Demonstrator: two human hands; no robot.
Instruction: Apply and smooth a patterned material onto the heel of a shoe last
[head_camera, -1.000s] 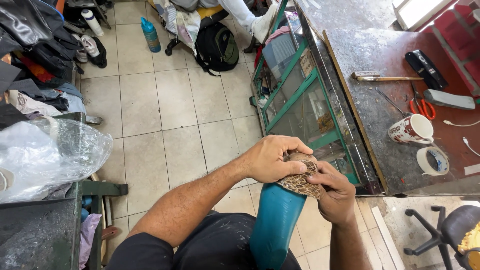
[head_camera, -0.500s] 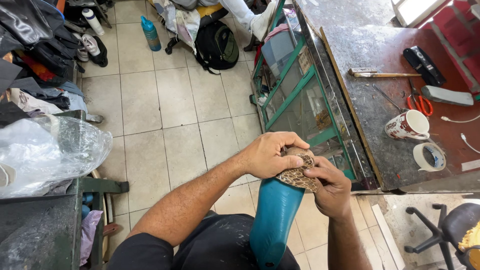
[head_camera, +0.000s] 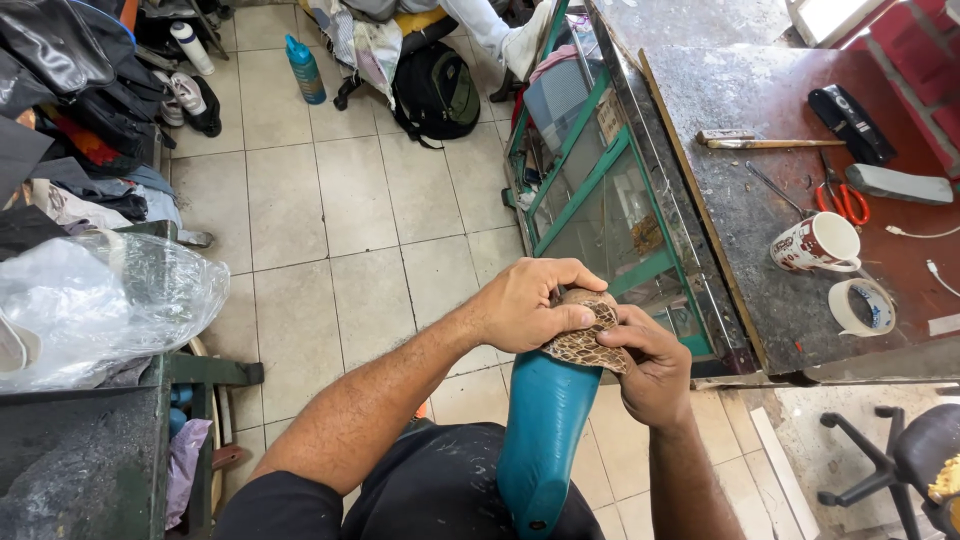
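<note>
my left hand (head_camera: 525, 305) has slid further over the toe, fingers pressed down on the brown snake-patterned leather piece (head_camera: 585, 345) capping the teal plastic shoe last (head_camera: 545, 430) on my lap; my right hand (head_camera: 650, 365) pinches its edge, so it's seating tighter.

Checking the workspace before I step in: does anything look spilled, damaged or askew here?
Nothing stands out. Both hands, left hand and right hand, press a snakeskin-patterned piece onto a teal shoe last; the mug stands upright.
</note>
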